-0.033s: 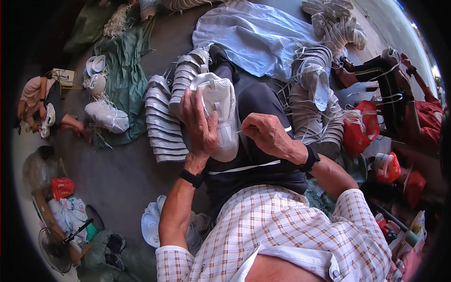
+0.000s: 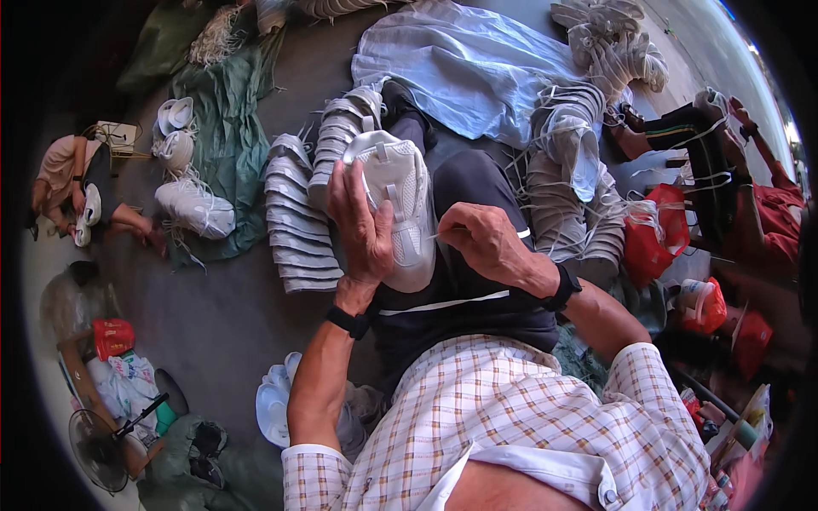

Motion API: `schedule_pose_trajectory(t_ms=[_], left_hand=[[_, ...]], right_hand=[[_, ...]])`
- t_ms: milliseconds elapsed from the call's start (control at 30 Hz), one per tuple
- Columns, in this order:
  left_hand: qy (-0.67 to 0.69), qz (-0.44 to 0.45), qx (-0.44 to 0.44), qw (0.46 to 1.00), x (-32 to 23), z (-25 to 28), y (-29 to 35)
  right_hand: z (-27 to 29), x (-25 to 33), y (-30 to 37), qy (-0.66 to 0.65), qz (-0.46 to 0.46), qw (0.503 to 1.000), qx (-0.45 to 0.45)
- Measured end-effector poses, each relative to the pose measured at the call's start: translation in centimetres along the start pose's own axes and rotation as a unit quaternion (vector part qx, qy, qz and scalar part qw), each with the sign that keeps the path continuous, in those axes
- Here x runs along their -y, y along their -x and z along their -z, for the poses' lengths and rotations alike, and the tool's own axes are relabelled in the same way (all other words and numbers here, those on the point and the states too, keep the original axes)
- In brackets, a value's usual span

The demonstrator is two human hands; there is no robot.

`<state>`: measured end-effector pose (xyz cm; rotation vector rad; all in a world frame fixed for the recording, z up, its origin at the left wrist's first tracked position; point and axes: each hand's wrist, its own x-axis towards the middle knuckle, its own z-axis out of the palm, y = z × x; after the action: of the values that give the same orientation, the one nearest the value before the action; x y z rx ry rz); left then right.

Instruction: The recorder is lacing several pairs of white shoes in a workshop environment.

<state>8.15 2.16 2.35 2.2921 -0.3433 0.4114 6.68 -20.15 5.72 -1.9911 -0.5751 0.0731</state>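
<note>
Currently my right hand (image 2: 490, 243) pinches what looks like a thin pale strand (image 2: 435, 237) just right of an oblong white mesh shoe (image 2: 412, 180) over my dark-trousered lap (image 2: 469, 187). The shoe's long axis points away from me, toe nearest; my left hand, nearer (image 2: 362, 232), grips its left side. Farther left: nested white shoes (image 2: 298, 226).

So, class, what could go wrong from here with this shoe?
The white shoe could twist if the left hand loosens its grip. The thin strand might slip from the right hand. The nested shoes beside the left hand could be knocked askew if it swings outward.
</note>
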Motion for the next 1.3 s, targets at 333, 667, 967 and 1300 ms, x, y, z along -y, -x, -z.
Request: schedule_pose_trajectory(t_ms=[333,667,967,1300], left_hand=[[0.081,0.026,-0.037,0.996,-0.7,-1.1,0.6],[0.091,0.023,-0.036,0.995,-0.4,-1.5,0.4],[0.065,0.017,-0.045,0.997,-0.2,-1.5,0.5],[0.076,0.013,-0.047,0.996,0.0,-1.5,0.5]], right_hand=[[-1.8,-0.7,-2.0,0.035,0.012,0.997,-0.065],[-1.8,-1.2,-2.0,0.102,0.026,0.994,0.006],[0.0,-0.3,-4.7,0.196,0.099,0.962,0.161],[1.0,-0.2,-6.5,0.224,0.178,0.927,0.243]])
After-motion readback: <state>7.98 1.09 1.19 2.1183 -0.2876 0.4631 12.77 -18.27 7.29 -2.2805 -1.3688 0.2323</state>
